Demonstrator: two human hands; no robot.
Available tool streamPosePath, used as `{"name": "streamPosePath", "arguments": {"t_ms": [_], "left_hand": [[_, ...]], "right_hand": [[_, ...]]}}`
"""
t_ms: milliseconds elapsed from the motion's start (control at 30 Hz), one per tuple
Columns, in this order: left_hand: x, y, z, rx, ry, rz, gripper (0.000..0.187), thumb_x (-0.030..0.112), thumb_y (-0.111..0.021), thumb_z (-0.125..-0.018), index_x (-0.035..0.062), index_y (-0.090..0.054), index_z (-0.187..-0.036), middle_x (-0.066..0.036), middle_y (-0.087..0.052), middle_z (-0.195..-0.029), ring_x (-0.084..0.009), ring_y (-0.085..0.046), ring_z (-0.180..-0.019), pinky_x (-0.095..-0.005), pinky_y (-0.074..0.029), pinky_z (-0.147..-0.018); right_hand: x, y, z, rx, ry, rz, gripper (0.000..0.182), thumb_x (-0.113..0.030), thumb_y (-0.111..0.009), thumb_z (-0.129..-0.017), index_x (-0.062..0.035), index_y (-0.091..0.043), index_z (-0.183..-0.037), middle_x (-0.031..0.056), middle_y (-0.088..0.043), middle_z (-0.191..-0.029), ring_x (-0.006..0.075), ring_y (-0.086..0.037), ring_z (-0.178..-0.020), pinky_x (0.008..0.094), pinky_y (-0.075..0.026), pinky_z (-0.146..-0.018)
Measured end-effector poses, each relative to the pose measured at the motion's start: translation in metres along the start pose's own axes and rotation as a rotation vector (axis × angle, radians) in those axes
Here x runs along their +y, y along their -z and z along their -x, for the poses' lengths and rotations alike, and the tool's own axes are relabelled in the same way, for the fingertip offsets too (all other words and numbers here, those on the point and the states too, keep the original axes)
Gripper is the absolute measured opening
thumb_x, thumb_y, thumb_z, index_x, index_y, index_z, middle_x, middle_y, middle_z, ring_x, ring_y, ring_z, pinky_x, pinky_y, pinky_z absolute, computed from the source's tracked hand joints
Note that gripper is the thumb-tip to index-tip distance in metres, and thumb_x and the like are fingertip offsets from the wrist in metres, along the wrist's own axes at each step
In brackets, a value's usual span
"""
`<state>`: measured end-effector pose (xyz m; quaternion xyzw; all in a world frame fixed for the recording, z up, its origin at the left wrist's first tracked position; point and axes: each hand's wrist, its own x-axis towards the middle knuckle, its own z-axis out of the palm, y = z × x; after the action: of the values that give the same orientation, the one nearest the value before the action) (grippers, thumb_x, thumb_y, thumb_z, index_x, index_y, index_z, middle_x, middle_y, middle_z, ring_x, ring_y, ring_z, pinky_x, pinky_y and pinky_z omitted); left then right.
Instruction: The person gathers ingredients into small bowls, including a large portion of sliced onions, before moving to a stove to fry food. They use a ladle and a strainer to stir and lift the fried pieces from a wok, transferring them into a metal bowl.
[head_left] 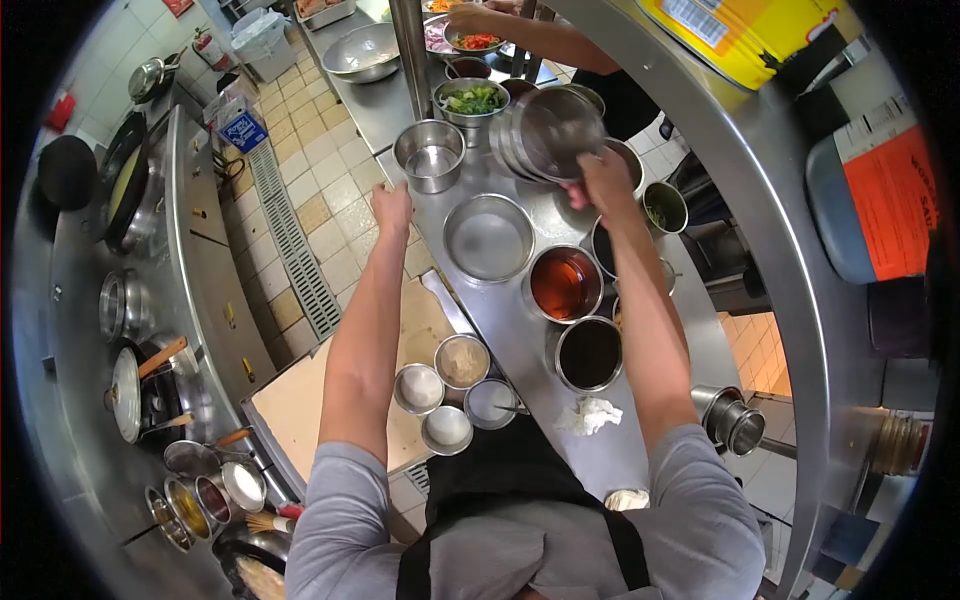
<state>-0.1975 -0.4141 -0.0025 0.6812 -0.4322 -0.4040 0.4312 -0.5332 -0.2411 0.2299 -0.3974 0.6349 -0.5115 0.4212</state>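
My right hand (pixel 607 188) grips the near edge of a round metal bowl (pixel 560 122), smeared by motion, over the counter. Beside it is a stack of similar metal bowls (pixel 507 150). My left hand (pixel 392 210) is closed at the counter's left edge, close to a steel pot (pixel 430 157); what its fingers hold, if anything, I cannot tell. Between my arms sits a shallow round pan (pixel 489 238). To its right stand a pot of reddish-amber liquid (pixel 566 284) and a pot of dark liquid (pixel 588 354).
Several tubs of pale powder, one a tan powder tub (pixel 462 361), stand on a board (pixel 290 385) close to my apron. A crumpled white cloth (pixel 590 416) lies on the counter. Ahead are a bowl of greens (pixel 470 100) and another person's arm (pixel 550 38). A steel shelf (pixel 790 230) curves along the right.
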Motion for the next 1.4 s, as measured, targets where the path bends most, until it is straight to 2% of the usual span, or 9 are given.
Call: {"name": "streamPosePath", "arguments": {"t_ms": [67, 267, 367, 600, 833, 933, 1033, 1133, 1400], "left_hand": [[0.080, 0.002, 0.026, -0.073, 0.176, 0.211, 0.054, 0.027, -0.064, -0.097, 0.0000, -0.051, -0.142, -0.017, -0.065, -0.113, -0.0247, -0.069, -0.083, -0.0366, -0.060, -0.064], [0.080, 0.006, 0.028, -0.306, 0.299, 0.384, 0.042, 0.016, -0.049, -0.103, 0.0083, -0.047, -0.144, -0.009, -0.057, -0.120, -0.0252, -0.067, -0.096, -0.0394, -0.061, -0.074], [0.060, 0.018, 0.032, -0.384, 0.227, 0.324, 0.039, 0.014, -0.052, -0.102, 0.0059, -0.050, -0.140, -0.012, -0.057, -0.130, -0.0256, -0.068, -0.096, -0.0388, -0.060, -0.079], [0.033, 0.067, 0.106, -0.470, 0.302, 0.311, 0.036, 0.013, -0.059, -0.100, 0.0023, -0.053, -0.134, -0.011, -0.065, -0.118, -0.0204, -0.068, -0.096, -0.0343, -0.058, -0.078], [0.006, 0.077, 0.201, -0.594, 0.406, 0.450, 0.021, 0.011, -0.059, -0.101, 0.0036, -0.058, -0.121, -0.008, -0.068, -0.111, -0.0180, -0.068, -0.092, -0.0314, -0.056, -0.077], [-0.003, 0.082, 0.231, -0.633, 0.425, 0.461, 0.021, 0.012, -0.060, -0.101, 0.0033, -0.058, -0.121, -0.009, -0.067, -0.110, -0.0186, -0.068, -0.093, -0.0326, -0.057, -0.079], [-0.005, 0.103, 0.264, -0.599, 0.479, 0.442, 0.021, 0.011, -0.060, -0.102, 0.0027, -0.058, -0.121, -0.010, -0.068, -0.110, -0.0190, -0.069, -0.092, -0.0326, -0.058, -0.079], [-0.013, 0.141, 0.286, -0.522, 0.525, 0.442, 0.022, 0.011, -0.060, -0.102, 0.0022, -0.058, -0.122, -0.011, -0.069, -0.112, -0.0191, -0.069, -0.091, -0.0317, -0.058, -0.078], [-0.053, 0.265, 0.306, -0.218, 0.599, 0.465, 0.025, 0.012, -0.061, -0.102, 0.0018, -0.056, -0.123, -0.013, -0.071, -0.109, -0.0194, -0.070, -0.090, -0.0315, -0.058, -0.079]], "right_hand": [[-0.005, -0.050, -0.032, -0.019, -0.052, 0.016, 0.031, -0.017, -0.050, -0.099, 0.0083, -0.064, -0.111, 0.0162, -0.070, -0.078, 0.0203, -0.066, -0.055, 0.0339, -0.055, -0.047], [0.025, -0.179, -0.112, -0.109, -0.240, -0.029, 0.035, -0.018, -0.057, -0.096, 0.0154, -0.064, -0.104, 0.0199, -0.070, -0.079, 0.0258, -0.070, -0.060, 0.0385, -0.062, -0.051], [0.060, -0.189, -0.118, -0.169, -0.277, -0.025, 0.053, -0.033, -0.066, -0.100, 0.0195, -0.060, -0.103, 0.0224, -0.070, -0.081, 0.0293, -0.071, -0.058, 0.0390, -0.061, -0.049], [0.086, -0.056, -0.003, -0.022, -0.079, 0.051, 0.036, -0.025, -0.067, -0.099, -0.0003, -0.067, -0.126, 0.0081, -0.071, -0.088, 0.0148, -0.067, -0.061, 0.0299, -0.056, -0.050], [0.100, 0.101, 0.072, 0.340, -0.143, 0.155, 0.023, -0.012, -0.061, -0.098, 0.0032, -0.069, -0.113, 0.0070, -0.068, -0.081, 0.0092, -0.060, -0.055, 0.0257, -0.050, -0.045], [0.087, 0.125, 0.001, 0.314, -0.090, 0.709, 0.027, -0.014, -0.061, -0.095, 0.0042, -0.070, -0.113, 0.0149, -0.073, -0.089, 0.0240, -0.070, -0.065, 0.0365, -0.059, -0.057], [0.122, 0.164, -0.087, 0.428, 0.290, 1.172, 0.042, -0.018, -0.061, -0.086, 0.0054, -0.069, -0.120, 0.0304, -0.070, -0.116, 0.0485, -0.067, -0.109, 0.0473, -0.053, -0.101], [0.164, 0.202, -0.164, 0.234, -0.177, 1.306, 0.046, -0.023, -0.063, -0.085, 0.0072, -0.069, -0.119, 0.0325, -0.067, -0.123, 0.0441, -0.066, -0.117, 0.0480, -0.052, -0.101], [0.151, 0.192, -0.146, 0.436, -0.053, 1.116, 0.050, -0.030, -0.063, -0.079, 0.0141, -0.072, -0.101, 0.0398, -0.068, -0.105, 0.0491, -0.068, -0.108, 0.0493, -0.053, -0.095]]}}
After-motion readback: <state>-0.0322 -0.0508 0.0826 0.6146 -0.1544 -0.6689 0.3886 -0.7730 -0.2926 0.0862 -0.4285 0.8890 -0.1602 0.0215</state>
